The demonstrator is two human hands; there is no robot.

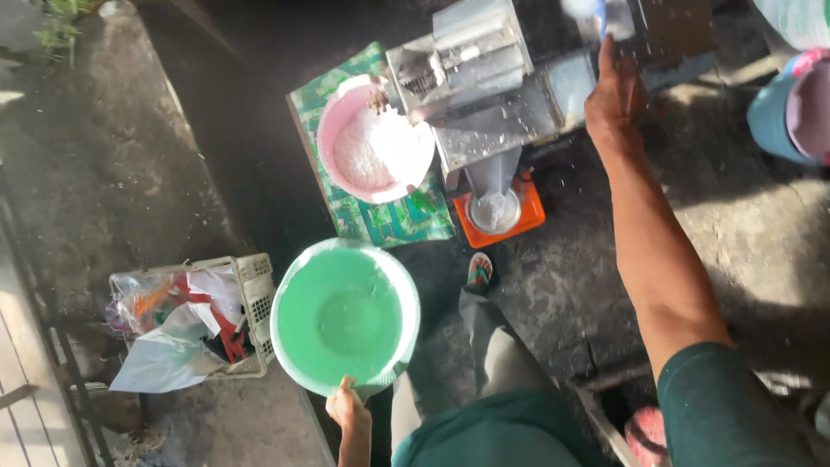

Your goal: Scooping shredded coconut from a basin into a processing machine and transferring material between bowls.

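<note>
Under left fingers (347,399), apparently empty green basin (344,316).

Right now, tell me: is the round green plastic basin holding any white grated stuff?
No, the round green plastic basin, gripped at its rim by the left hand, shows only its bare inside.

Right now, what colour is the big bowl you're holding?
Green, with a pale rim; the bowl shows in the head view.

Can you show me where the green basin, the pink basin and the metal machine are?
green basin (333,316): head view, on its inner floor.
pink basin (333,130): head view, on its left inner wall.
metal machine (484,95): head view, on its sloping metal body.
</note>
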